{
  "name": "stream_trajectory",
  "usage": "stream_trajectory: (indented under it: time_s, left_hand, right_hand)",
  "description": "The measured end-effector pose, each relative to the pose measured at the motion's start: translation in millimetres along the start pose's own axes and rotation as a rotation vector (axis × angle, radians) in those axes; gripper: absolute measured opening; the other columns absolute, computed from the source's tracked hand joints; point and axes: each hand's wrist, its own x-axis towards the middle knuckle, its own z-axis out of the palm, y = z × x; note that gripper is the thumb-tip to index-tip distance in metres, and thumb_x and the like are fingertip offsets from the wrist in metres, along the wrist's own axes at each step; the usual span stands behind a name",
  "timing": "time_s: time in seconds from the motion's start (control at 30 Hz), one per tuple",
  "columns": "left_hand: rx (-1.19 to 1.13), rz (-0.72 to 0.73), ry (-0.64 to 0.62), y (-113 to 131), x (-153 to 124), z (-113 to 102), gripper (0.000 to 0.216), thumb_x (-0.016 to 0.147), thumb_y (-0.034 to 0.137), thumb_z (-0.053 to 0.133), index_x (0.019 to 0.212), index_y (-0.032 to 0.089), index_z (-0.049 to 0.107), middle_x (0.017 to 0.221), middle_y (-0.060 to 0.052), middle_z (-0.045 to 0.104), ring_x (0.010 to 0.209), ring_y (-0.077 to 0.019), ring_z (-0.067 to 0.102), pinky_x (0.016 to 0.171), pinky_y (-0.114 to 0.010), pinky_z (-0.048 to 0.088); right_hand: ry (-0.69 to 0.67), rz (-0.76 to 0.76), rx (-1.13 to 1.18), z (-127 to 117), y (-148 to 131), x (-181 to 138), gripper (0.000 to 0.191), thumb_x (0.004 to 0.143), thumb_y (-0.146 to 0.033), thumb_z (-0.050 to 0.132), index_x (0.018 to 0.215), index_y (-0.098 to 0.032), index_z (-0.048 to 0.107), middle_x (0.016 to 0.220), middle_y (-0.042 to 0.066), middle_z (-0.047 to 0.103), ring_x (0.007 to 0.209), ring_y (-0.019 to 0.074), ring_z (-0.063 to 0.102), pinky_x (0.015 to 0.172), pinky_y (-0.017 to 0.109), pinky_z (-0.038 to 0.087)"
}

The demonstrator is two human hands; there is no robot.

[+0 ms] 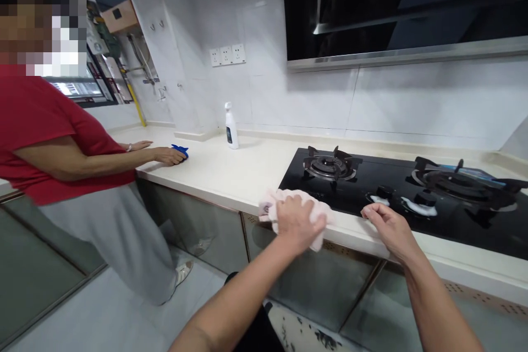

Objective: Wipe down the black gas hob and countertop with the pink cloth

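My left hand is closed over a pale pink cloth, pressing it on the front edge of the white countertop, just left of the black gas cooktop. Part of the cloth hangs over the edge. My right hand is by the counter's front edge, in front of the cooktop knobs. Its fingers are curled in with thumb and forefinger together, and no object shows in them. Two burners with dark pan supports sit on the cooktop; the left burner is nearer the cloth.
A person in a red top stands at the left, one hand on a blue cloth on the counter. A white spray bottle stands near the back wall. The black range hood overhangs the cooktop. Cabinet doors lie below.
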Motion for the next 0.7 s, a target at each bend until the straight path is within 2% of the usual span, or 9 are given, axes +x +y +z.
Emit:
stream_trajectory:
  time_s: [0.13, 0.2, 0.27, 0.37, 0.43, 0.5, 0.53, 0.63, 0.7]
  left_hand:
    - [-0.139, 0.152, -0.057, 56.2, -8.5, 18.4, 0.055, 0.089, 0.072, 0.062, 0.12, 0.028, 0.072, 0.115, -0.013, 0.068, 0.109, -0.0338, 0.056, 0.093, -0.051, 0.041]
    - [-0.208, 0.19, -0.096, 67.2, -9.9, 18.5, 0.067, 0.087, 0.078, 0.062, 0.132, 0.029, 0.067, 0.123, -0.013, 0.066, 0.115, -0.0357, 0.055, 0.098, -0.056, 0.042]
    - [-0.314, 0.216, -0.141, 61.7, -8.4, 11.2, 0.08, 0.084, 0.082, 0.063, 0.147, 0.032, 0.057, 0.134, -0.014, 0.062, 0.122, -0.0369, 0.055, 0.103, -0.058, 0.043]
    - [-0.523, 0.227, -0.124, 23.5, 1.5, -6.7, 0.085, 0.086, 0.076, 0.067, 0.157, 0.033, 0.048, 0.152, -0.015, 0.052, 0.135, -0.0345, 0.052, 0.109, -0.054, 0.045]
    - [-0.575, 0.157, -0.024, -15.8, 14.2, -18.5, 0.069, 0.093, 0.065, 0.064, 0.152, 0.031, 0.054, 0.155, -0.015, 0.049, 0.141, -0.0325, 0.049, 0.114, -0.051, 0.044]
    - [-0.491, 0.029, 0.069, -58.4, 30.1, -27.6, 0.051, 0.098, 0.055, 0.059, 0.141, 0.028, 0.064, 0.15, -0.015, 0.054, 0.14, -0.0328, 0.05, 0.118, -0.053, 0.04]
    - [-0.419, -0.036, 0.076, -78.9, 38.1, -30.4, 0.045, 0.099, 0.051, 0.058, 0.135, 0.027, 0.068, 0.147, -0.015, 0.057, 0.139, -0.0329, 0.051, 0.118, -0.054, 0.04]
    - [-0.199, -0.228, -0.028, -129.3, 58.0, -29.8, 0.036, 0.1, 0.046, 0.056, 0.124, 0.025, 0.074, 0.14, -0.014, 0.064, 0.134, -0.0334, 0.054, 0.115, -0.053, 0.04]
    - [-0.1, -0.337, -0.128, -150.3, 66.6, -23.0, 0.041, 0.1, 0.049, 0.052, 0.123, 0.025, 0.076, 0.139, -0.015, 0.065, 0.133, -0.0357, 0.054, 0.113, -0.054, 0.041]
  right_hand:
    - [-0.005, 0.003, 0.055, 0.6, 1.5, -1.2, 0.042, 0.086, -0.064, 0.065, 0.083, -0.022, 0.071, 0.078, 0.002, 0.069, 0.071, 0.018, 0.057, 0.063, 0.028, 0.044]
    - [-0.007, 0.005, 0.06, -0.1, 1.4, -1.0, 0.045, 0.084, -0.067, 0.066, 0.083, -0.022, 0.071, 0.074, 0.001, 0.066, 0.067, 0.0174, 0.055, 0.06, 0.028, 0.043]
    - [0.02, -0.019, 0.048, -2.5, -0.8, -0.7, 0.046, 0.085, -0.068, 0.065, 0.084, -0.022, 0.072, 0.077, 0.002, 0.068, 0.069, 0.0184, 0.057, 0.062, 0.029, 0.045]
    - [0.105, -0.147, -0.022, -5.1, -10.4, -2.4, 0.042, 0.091, -0.064, 0.059, 0.088, -0.023, 0.071, 0.099, 0.008, 0.073, 0.091, 0.024, 0.066, 0.078, 0.034, 0.052]
    - [0.123, -0.288, -0.141, -0.9, -21.4, -6.4, 0.037, 0.095, -0.058, 0.057, 0.094, -0.025, 0.072, 0.116, 0.01, 0.072, 0.112, 0.0284, 0.065, 0.095, 0.043, 0.05]
    - [0.035, -0.434, -0.31, 11.5, -35.2, -12.2, 0.033, 0.095, -0.054, 0.06, 0.109, -0.027, 0.074, 0.132, 0.012, 0.069, 0.125, 0.0319, 0.06, 0.107, 0.05, 0.044]
    - [-0.042, -0.492, -0.402, 20.8, -42.9, -15.3, 0.036, 0.095, -0.052, 0.063, 0.12, -0.028, 0.072, 0.139, 0.012, 0.066, 0.129, 0.0334, 0.057, 0.109, 0.053, 0.042]
    - [-0.238, -0.556, -0.637, 58.0, -68.5, -22.6, 0.056, 0.09, -0.049, 0.073, 0.141, -0.028, 0.063, 0.15, 0.014, 0.059, 0.132, 0.0375, 0.053, 0.105, 0.055, 0.043]
    - [-0.291, -0.554, -0.713, 86.6, -87.5, -23.8, 0.065, 0.088, -0.049, 0.078, 0.146, -0.027, 0.058, 0.152, 0.015, 0.057, 0.131, 0.0388, 0.052, 0.104, 0.055, 0.044]
